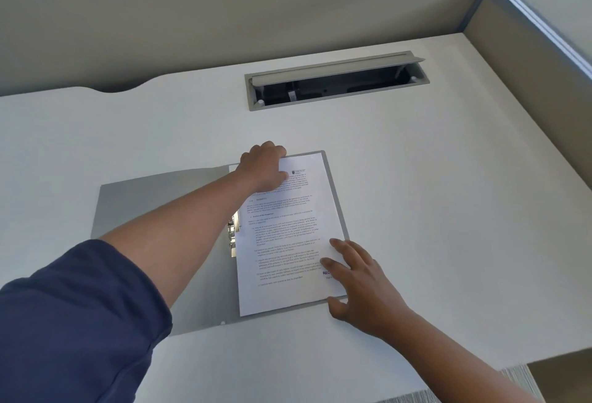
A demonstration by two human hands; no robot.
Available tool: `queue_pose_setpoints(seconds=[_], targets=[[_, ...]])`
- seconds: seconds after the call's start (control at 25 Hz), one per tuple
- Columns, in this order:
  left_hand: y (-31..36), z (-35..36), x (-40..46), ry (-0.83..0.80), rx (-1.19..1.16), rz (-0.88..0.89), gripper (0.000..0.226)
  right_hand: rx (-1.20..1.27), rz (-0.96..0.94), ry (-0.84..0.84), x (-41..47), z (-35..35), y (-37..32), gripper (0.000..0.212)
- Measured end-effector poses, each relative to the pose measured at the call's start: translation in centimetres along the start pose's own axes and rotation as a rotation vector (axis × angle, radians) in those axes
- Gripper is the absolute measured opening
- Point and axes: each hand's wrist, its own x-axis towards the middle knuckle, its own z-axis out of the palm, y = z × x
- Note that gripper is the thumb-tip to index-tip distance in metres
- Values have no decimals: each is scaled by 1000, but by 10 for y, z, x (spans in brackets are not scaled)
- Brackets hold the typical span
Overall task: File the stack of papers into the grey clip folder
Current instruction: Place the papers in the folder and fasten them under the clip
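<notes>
I am leaning over the desk [416, 178] with the folder [144, 207] lying open in front of me, its left cover flat on the top. The papers [285, 236] are sitting on the right half of the folder, just beside the metal clip [234, 232] at the spine. My left hand [264, 167] is curling over the far left corner of the papers, thumb on the top sheet and fingers over the edge, gripping it. My right hand [355, 277] is resting with fingers spread, pressing flat on the near right corner, thumb on the folder edge. A cable tray [336, 80] is standing open farther back.
</notes>
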Motion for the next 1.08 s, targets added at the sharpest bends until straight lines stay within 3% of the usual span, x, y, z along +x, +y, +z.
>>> queue_pose_setpoints(seconds=[1.08], targets=[[-8,-7,4,-23,-128,68,45,-28,-35,28,2,1,4,61]])
